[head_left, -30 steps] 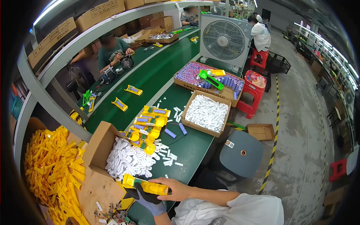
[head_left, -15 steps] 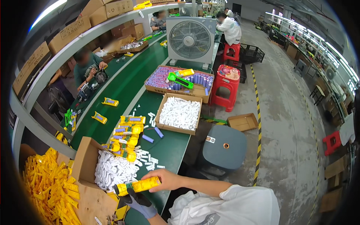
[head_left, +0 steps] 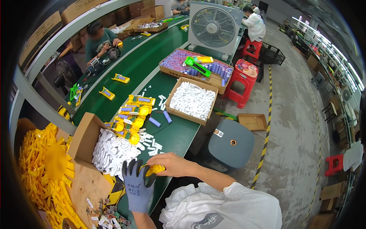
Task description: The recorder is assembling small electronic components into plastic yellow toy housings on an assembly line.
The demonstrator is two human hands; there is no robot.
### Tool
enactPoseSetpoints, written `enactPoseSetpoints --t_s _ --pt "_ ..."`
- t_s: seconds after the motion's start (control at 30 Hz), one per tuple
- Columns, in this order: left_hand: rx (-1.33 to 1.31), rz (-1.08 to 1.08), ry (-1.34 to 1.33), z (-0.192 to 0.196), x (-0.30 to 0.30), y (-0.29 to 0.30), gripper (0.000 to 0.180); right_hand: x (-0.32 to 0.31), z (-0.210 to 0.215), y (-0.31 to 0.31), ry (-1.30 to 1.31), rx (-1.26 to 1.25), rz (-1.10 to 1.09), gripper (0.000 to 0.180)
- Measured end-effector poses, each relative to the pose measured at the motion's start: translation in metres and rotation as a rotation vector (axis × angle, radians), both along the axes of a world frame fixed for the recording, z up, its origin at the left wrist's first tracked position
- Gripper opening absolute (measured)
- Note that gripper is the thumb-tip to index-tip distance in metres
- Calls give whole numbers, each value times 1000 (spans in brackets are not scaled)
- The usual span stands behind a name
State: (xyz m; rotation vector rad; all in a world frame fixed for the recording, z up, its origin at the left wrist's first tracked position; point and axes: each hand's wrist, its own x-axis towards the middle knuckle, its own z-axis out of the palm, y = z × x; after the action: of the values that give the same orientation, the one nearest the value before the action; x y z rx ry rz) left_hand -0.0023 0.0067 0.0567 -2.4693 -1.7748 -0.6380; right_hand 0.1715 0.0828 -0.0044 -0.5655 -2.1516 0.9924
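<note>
The bare right hand (head_left: 176,165) grips a yellow plastic housing (head_left: 154,169) at its fingertips; the gloved left hand (head_left: 138,187), fingers spread, is just beside it, contact unclear. Sound handling calls for a steady, light edge grip. Housing appears bright, elongated, partly hidden.

1. A grey box fan (head_left: 212,28) stands upright, its grille facing this way.
2. A red stool (head_left: 241,86) with a patterned seat stands nearer than another red stool (head_left: 252,48), where a person in white (head_left: 255,27) sits.
3. A black crate (head_left: 273,55) lies beside them.
4. A dark grey seat (head_left: 231,147) stands near a shallow cardboard box (head_left: 252,123).
5. Striped tape (head_left: 260,160) crosses the concrete floor (head_left: 295,133).
</note>
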Motion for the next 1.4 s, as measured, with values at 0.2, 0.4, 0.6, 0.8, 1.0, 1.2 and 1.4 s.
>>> enactPoseSetpoints --t_s 0.2,0.4,0.6,0.8,1.0,1.2,1.4 --pt "-77 -50 -99 -7 1 1 22 6 -9 0 53 -100 78 40" --pt "-153 -6 -198 -21 -15 -12 16 -1 -26 -6 55 -145 191 41" --pt "6 63 -295 -43 -26 -27 24 0 -30 0 97 -254 232 42" --pt "-44 118 -360 -54 -37 -32 19 -10 -28 10 72 -259 253 38" --pt "-123 302 -485 -83 -39 -61 20 -23 -39 1 -3 -324 296 38" --pt "-139 338 -649 -96 -36 -65 21 -24 -36 -5 -98 -223 226 38" --pt "-102 256 -465 -99 -38 -60 22 -9 -34 -1 -28 -188 50 26"
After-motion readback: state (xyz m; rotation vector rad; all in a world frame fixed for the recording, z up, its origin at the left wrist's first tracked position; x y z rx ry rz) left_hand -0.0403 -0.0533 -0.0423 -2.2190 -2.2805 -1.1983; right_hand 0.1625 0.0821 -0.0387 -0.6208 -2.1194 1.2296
